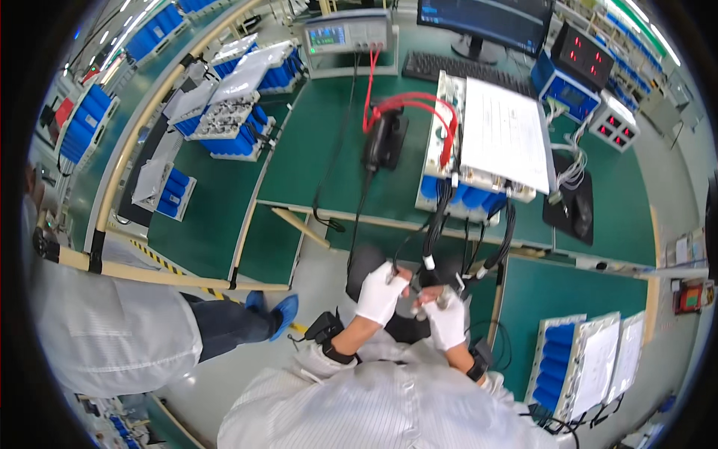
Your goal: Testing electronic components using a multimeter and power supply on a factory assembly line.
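Note:
Both of my hands are in front of my lap, just below the bench's front edge, in white gloves with bare fingertips. My left hand point(380, 293) is closed, and a thin black cable point(404, 241) runs down into its fingers. Close beside it, my right hand point(446, 316) has its fingers curled round a small greyish piece that is too blurred to name. Above them, thick black cable bundles point(436, 232) with white ends hang from a blue-celled battery pack point(473, 197) on the bench. A white sheet point(502, 127) covers the pack's top, and red leads point(419, 98) reach its left side.
A bench meter point(348, 36), keyboard point(449, 67) and monitor point(486, 22) line the back. A black handheld tool point(383, 138) lies left of the pack, a mouse point(582, 215) right. More packs point(557, 355) stand lower right. Another person point(123, 329) stands left, beside a railing point(134, 142).

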A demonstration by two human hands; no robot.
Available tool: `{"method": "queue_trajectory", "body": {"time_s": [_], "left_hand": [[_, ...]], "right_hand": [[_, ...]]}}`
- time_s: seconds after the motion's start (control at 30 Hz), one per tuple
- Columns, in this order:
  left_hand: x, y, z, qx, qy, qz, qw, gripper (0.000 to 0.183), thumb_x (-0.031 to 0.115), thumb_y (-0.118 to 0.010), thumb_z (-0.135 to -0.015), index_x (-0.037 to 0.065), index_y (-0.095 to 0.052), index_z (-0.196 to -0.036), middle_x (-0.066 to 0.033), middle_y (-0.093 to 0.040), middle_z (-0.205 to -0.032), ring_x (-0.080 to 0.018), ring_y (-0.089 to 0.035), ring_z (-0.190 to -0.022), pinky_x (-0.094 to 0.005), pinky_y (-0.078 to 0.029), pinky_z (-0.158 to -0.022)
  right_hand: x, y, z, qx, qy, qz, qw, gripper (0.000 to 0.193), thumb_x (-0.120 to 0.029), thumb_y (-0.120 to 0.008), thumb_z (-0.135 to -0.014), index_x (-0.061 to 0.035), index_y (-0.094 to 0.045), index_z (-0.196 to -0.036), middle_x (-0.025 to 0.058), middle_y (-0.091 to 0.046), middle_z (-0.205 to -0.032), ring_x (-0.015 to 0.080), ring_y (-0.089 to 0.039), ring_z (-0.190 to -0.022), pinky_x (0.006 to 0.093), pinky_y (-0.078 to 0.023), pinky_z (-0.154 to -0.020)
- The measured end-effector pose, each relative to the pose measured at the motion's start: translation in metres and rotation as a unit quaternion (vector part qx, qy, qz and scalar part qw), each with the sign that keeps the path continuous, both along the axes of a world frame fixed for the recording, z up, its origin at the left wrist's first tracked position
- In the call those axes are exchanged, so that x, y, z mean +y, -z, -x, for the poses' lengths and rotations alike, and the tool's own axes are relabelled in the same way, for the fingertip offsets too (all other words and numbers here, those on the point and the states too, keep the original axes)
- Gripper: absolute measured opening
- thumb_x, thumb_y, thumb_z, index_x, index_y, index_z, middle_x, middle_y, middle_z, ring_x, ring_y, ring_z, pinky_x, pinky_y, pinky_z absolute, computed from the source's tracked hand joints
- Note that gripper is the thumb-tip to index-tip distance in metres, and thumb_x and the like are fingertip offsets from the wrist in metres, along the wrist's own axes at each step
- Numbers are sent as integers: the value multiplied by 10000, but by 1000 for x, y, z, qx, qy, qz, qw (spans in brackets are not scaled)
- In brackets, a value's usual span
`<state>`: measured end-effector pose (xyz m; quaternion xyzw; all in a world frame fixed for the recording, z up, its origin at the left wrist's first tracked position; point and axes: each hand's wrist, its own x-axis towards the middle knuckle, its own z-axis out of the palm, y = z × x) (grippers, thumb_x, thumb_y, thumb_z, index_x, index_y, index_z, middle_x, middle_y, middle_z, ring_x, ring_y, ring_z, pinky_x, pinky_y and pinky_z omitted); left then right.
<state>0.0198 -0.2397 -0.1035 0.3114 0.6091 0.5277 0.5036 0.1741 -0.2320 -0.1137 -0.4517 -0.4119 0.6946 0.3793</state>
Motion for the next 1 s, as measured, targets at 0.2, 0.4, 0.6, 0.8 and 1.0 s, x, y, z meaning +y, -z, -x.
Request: {"method": "queue_trajectory", "body": {"time_s": [0.2, 0.4, 0.6, 0.8, 1.0], "left_hand": [[0, -11, -7, -5, 0, 3, 1000, 114, 104, -589, -866, -3, -576, -831, -17, -566, -620, -76, -535, -568, -230, -418, -534], [-3, -6, -11, 4, 3, -2, 1000, 101, 98, -595, -865, 3, -582, -834, -16, -580, -630, -75, -555, -571, -231, -438, -529], [-1, 13, -10, 159, 87, -35, 983, 189, 179, -579, -872, -9, -570, -853, -125, -613, -715, -217, -610, -624, -327, -472, -581], [-2, 19, 22, 439, 202, 57, 874, 233, 206, -599, -849, 23, -620, -992, -189, -615, -913, -317, -620, -872, -360, -484, -772], [57, -71, 52, 241, -64, -167, 954, 314, 228, -470, -961, -22, -557, -1128, -129, -623, -1067, -197, -584, -1008, -305, -443, -892]], "right_hand": [[1, 2, 9, 82, 28, 21, 996, 150, -50, -602, -876, 46, -577, -989, 119, -647, -813, 179, -642, -677, 239, -498, -520], [3, 7, 7, 133, 8, 37, 990, 162, -60, -601, -878, 69, -593, -974, 137, -659, -844, 175, -639, -664, 234, -499, -520], [21, 22, 11, -29, -14, -52, 998, 109, -22, -567, -860, 49, -589, -940, 87, -650, -847, 144, -616, -750, 246, -474, -641], [59, 41, 15, 10, 28, -104, 994, 438, 7, -515, -858, -6, -426, -1287, 135, -595, -1125, 149, -565, -797, 247, -466, -724], [59, 62, 5, -105, 10, -253, 962, 291, 29, -512, -815, -32, -576, -1093, 86, -607, -977, 148, -586, -803, 271, -475, -719]]}}
